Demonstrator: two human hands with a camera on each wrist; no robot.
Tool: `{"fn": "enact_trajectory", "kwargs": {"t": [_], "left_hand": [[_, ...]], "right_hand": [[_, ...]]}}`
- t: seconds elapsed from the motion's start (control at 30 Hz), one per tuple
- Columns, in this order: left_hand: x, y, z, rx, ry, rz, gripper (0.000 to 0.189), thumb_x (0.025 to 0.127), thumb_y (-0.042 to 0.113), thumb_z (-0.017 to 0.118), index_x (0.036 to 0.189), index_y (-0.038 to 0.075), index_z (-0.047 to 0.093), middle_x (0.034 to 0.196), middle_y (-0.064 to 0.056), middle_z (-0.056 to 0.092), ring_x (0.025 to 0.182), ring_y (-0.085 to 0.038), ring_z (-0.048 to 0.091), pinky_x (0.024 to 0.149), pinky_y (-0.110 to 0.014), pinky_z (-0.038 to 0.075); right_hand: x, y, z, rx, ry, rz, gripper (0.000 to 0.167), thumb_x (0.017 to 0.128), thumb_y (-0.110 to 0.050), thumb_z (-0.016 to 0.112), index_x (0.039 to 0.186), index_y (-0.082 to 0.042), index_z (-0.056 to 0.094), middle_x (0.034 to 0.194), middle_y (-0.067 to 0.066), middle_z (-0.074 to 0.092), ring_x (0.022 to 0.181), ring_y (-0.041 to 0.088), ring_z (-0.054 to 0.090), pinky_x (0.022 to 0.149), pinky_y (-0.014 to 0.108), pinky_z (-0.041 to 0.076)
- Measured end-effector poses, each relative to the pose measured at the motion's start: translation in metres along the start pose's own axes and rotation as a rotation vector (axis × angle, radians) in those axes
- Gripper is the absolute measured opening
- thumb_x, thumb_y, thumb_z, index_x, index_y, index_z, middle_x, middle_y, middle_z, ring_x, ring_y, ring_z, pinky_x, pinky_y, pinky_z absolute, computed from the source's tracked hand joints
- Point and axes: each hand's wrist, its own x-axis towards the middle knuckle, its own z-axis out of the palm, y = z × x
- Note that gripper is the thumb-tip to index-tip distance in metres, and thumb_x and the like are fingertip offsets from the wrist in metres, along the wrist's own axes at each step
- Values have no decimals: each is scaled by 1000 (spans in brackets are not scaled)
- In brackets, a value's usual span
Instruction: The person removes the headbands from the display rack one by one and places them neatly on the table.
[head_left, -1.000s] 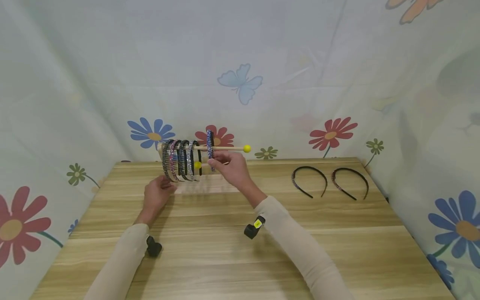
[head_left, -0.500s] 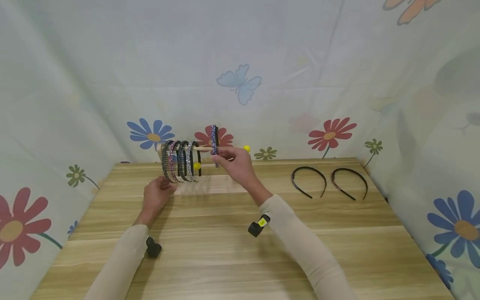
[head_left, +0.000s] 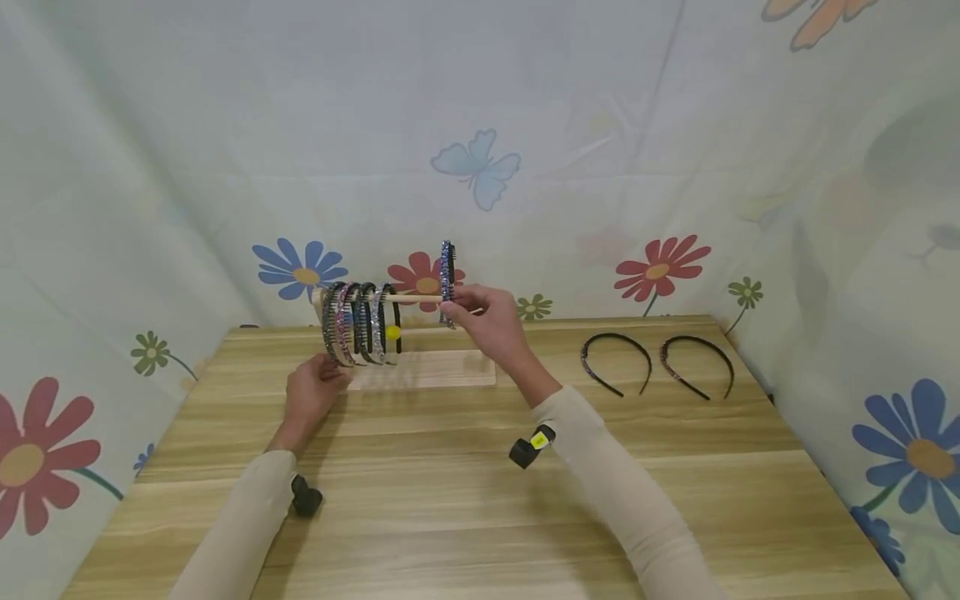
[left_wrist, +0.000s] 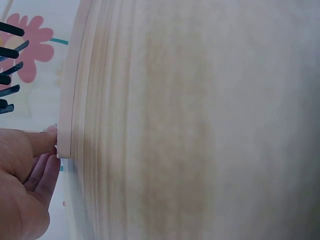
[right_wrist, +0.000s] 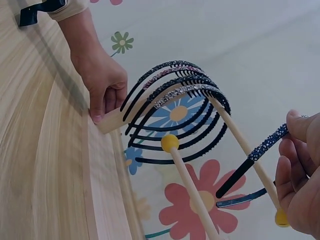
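Note:
My right hand (head_left: 498, 329) pinches a headband (head_left: 447, 271) with blue-silver glitter between thumb and fingers. In the right wrist view, this headband's two legs pass either side of the upper wooden peg (right_wrist: 235, 130), near its yellow ball end (right_wrist: 283, 218). Several glittery headbands (head_left: 377, 325) hang bunched at the left of the wooden rack. At the rack's left end my left hand (head_left: 311, 390) grips the corner of its flat base (head_left: 442, 371). The left wrist view has that thumb and fingers at the base's end (left_wrist: 65, 145).
Two dark headbands (head_left: 617, 336) lie apart on the right of the wood-grain table (head_left: 420, 500). A second yellow ball (head_left: 393, 332) tips the lower peg, which points toward me. Behind the table hangs a flowered cloth (head_left: 570, 200).
My right hand has slid the headband rightward along the upper peg and slightly up, away from the bunch; it now covers the peg's end. My left hand stays at the base.

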Motion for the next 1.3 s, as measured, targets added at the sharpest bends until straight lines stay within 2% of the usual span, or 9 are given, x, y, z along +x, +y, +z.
{"fn": "enact_trajectory", "kwargs": {"t": [0.43, 0.63, 0.93, 1.3], "left_hand": [[-2, 3, -1, 1, 0, -8, 35, 92, 3, 72, 124, -10, 64, 116, -29, 70, 107, -42, 70, 91, -51, 61], [-3, 3, -1, -1, -6, -15, 35, 93, 4, 72, 125, -9, 63, 118, -29, 70, 108, -42, 70, 92, -50, 61], [-3, 4, -1, 9, -12, -14, 37, 93, 4, 71, 125, -11, 63, 118, -30, 70, 108, -43, 70, 92, -51, 61], [-2, 3, -1, 19, -16, -16, 37, 94, 6, 71, 126, -10, 63, 118, -29, 70, 108, -42, 70, 92, -51, 61]], "right_hand": [[-5, 0, -28, -51, 32, -44, 28, 93, -19, 78, 114, -2, 76, 97, 13, 76, 84, 24, 72, 67, 25, 60], [-7, 1, -37, -61, 40, -32, 28, 93, -21, 78, 113, -3, 76, 97, 12, 76, 85, 24, 72, 68, 26, 61], [-10, 4, -48, -71, 68, -10, 25, 90, -25, 80, 107, -7, 77, 93, 9, 76, 85, 21, 71, 62, 24, 58], [-14, 10, -59, -92, 109, -8, 27, 91, -24, 80, 110, -5, 76, 98, 10, 77, 88, 21, 72, 71, 26, 60]]}}
